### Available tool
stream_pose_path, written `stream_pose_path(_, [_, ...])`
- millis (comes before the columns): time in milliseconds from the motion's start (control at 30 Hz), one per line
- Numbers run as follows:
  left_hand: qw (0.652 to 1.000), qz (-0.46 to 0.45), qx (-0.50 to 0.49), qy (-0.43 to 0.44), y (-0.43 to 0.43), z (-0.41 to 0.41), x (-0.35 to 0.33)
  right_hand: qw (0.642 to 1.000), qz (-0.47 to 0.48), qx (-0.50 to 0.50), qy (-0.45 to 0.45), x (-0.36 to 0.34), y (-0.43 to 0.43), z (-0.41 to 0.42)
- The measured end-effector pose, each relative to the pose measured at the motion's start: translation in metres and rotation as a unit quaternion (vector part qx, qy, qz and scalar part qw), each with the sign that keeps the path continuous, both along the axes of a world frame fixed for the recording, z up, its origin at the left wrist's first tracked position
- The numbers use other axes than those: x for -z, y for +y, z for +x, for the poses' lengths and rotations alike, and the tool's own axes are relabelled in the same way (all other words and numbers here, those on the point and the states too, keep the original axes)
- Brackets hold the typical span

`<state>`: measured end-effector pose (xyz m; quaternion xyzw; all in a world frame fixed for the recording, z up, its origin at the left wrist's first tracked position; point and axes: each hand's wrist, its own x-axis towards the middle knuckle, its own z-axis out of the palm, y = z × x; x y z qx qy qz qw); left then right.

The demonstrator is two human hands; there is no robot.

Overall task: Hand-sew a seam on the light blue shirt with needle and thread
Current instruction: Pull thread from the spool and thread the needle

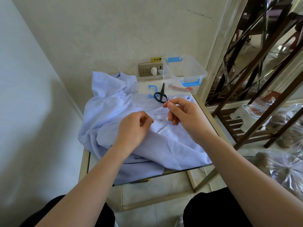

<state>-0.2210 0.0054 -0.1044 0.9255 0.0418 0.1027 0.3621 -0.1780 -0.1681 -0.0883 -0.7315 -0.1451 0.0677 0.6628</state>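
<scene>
Indoors, a crumpled light blue cotton shirt (114, 112) covers a small glass-topped table (203, 108). Toward the far right, the right hand (183, 115) pinches a thin white thread (166, 98) just above the fabric. The left hand (134, 126) curls its fingertips together on the shirt, its hold too small to tell. Black-handled scissors (159, 95) lie beyond.

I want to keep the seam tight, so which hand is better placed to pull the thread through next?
Right. The right hand pinches the white thread, raised above the light blue shirt, while the left hand holds the shirt's fabric low, steadying it.
</scene>
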Motion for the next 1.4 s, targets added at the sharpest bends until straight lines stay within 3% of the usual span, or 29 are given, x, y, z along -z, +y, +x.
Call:
stream_pose_path(133, [0.983,-0.146,0.043,-0.1,-0.006,-0.001,-0.007,0.999,-0.026,-0.028,-0.021,0.003,0.004,-0.002])
stream_pose_path(267, [0.938,-0.335,0.075,-0.054,-0.017,-0.003,-0.016,0.998,-0.03,-0.041,-0.033,0.004,0.008,-0.004])
stream_pose_path(500, [0.904,-0.424,-0.005,-0.05,-0.011,0.002,-0.018,0.995,-0.037,-0.088,-0.019,0.003,0.004,-0.004])
stream_pose_path(733, [0.764,-0.633,-0.079,-0.091,0.011,0.009,-0.031,0.993,-0.105,-0.051,0.004,0.005,-0.006,0.001])
stream_pose_path(933, [0.635,-0.749,-0.155,-0.111,0.042,0.019,-0.025,0.989,-0.145,-0.004,-0.005,0.005,-0.011,0.001])
stream_pose_path(1033, [0.591,-0.782,-0.165,-0.112,0.054,0.023,-0.019,0.989,-0.145,0.008,-0.007,0.006,-0.011,0.002])
stream_pose_path(1100, [0.578,-0.794,-0.158,-0.101,0.057,0.025,-0.014,0.989,-0.147,0.009,-0.004,0.007,-0.01,0.002])
stream_pose_path(1233, [0.603,-0.777,-0.161,-0.083,0.059,0.03,-0.005,0.988,-0.153,0.012,-0.003,0.009,-0.009,0.003])
stream_pose_path(1400, [0.606,-0.773,-0.161,-0.098,0.067,0.032,-0.002,0.988,-0.15,0.022,-0.003,0.004,-0.014,0.004])
